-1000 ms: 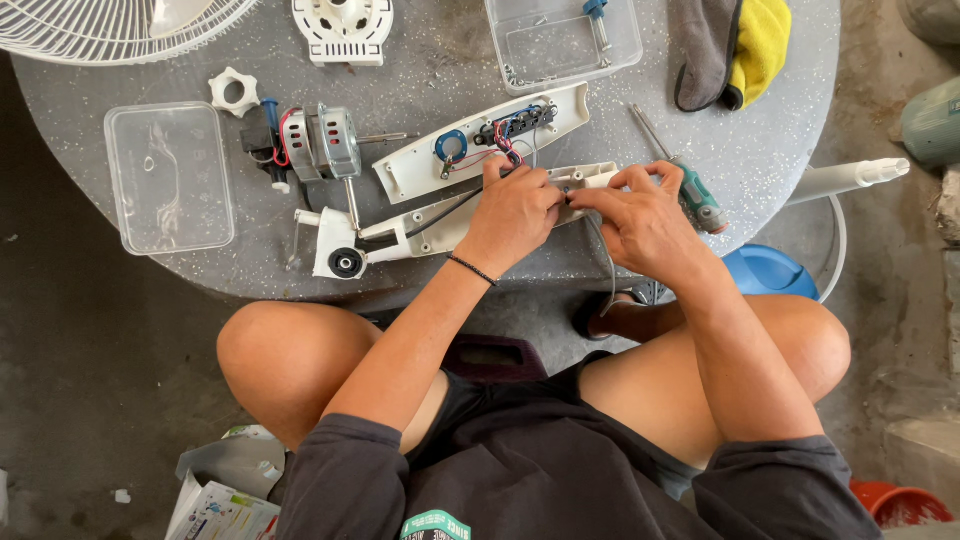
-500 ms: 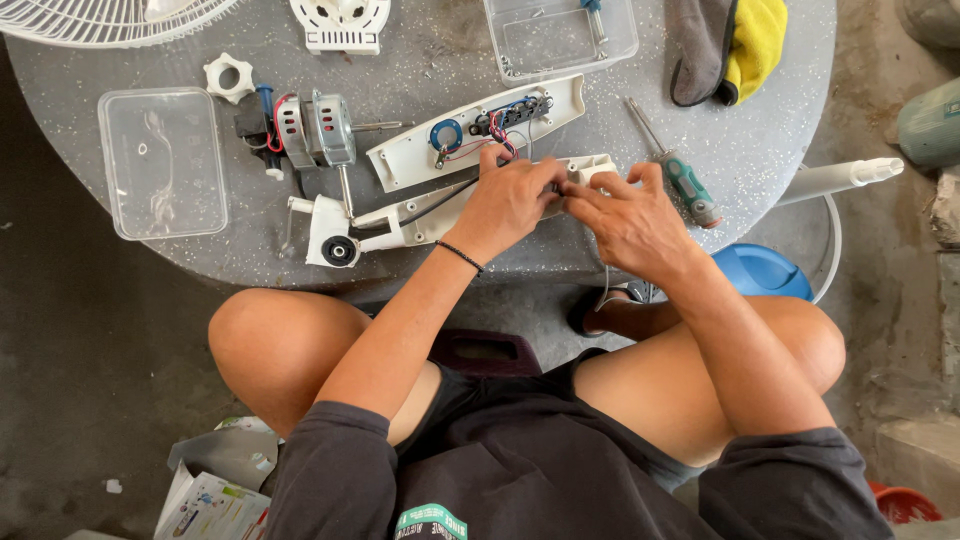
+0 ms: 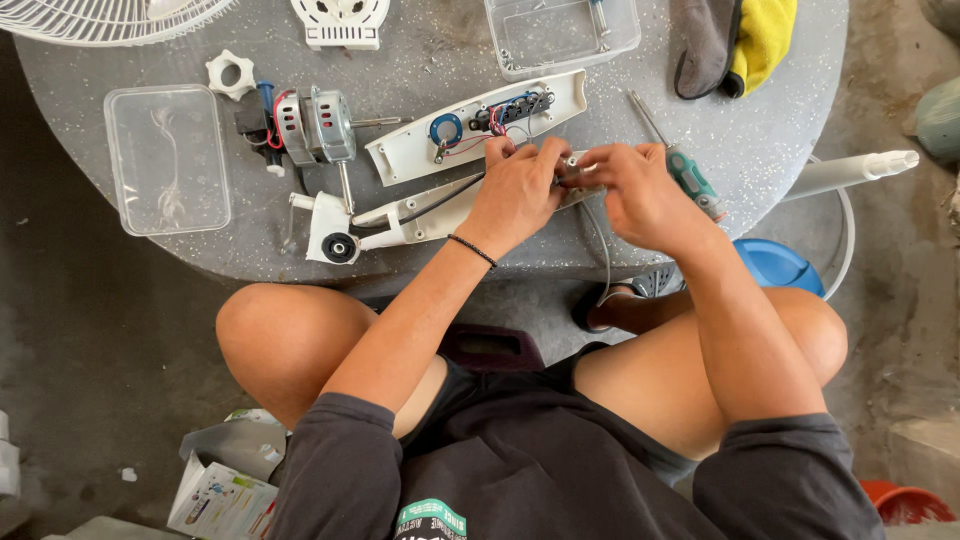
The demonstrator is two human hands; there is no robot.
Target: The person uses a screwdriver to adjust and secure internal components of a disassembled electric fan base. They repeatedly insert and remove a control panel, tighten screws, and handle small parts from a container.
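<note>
My left hand [image 3: 517, 190] and my right hand [image 3: 637, 190] meet over the right end of a long white fan housing [image 3: 395, 220] that lies near the front edge of the round grey table [image 3: 420, 55]. Both hands pinch a small part at that end; the part itself is hidden by my fingers. A grey cable [image 3: 603, 250] hangs down from there over the table edge. A second white housing half with a switch block and coloured wires [image 3: 480, 120] lies just behind my hands. A green-handled screwdriver [image 3: 685, 170] rests right of my right hand.
A fan motor [image 3: 315, 125] and a white plastic nut [image 3: 230, 72] lie at the left, beside a clear lidded box [image 3: 165, 160]. Another clear tray [image 3: 560, 35], a grey and yellow cloth [image 3: 735, 40], a fan grille [image 3: 110, 15] and a white tube [image 3: 845, 172] ring the table.
The view has shifted slightly. My hands stay together on the end of the white housing, with only small finger movements.
</note>
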